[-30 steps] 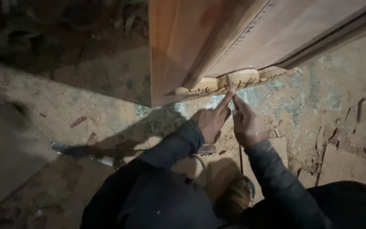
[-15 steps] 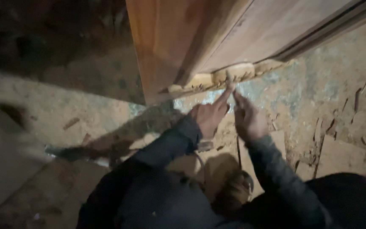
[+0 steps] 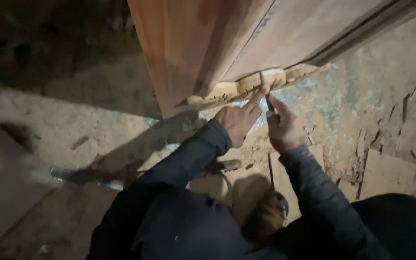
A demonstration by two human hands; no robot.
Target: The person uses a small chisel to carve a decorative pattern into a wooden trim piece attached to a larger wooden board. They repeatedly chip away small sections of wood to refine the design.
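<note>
A large reddish-brown wooden panel (image 3: 227, 43) stands on edge on the dusty floor. Its bottom edge (image 3: 246, 86) is chipped into pale raw wood. My left hand (image 3: 237, 123) has its fingers curled and its index finger stretched out, the tip pressed against the chipped edge. Close beside it, my right hand (image 3: 282, 127) pinches a thin dark tool (image 3: 269, 102) whose tip points up at the same spot. The two hands nearly touch. Both arms wear dark sleeves.
A long tool with a wooden handle (image 3: 121, 173) lies on the floor under my left arm. Wood chips and splinters (image 3: 391, 120) litter the floor at the right, near a flat board piece (image 3: 386, 173). A pale slab (image 3: 1, 192) lies at the left.
Both hands stay at the chipped edge with almost no movement. The view has shifted slightly, so the panel sits a little further left in the frame.
</note>
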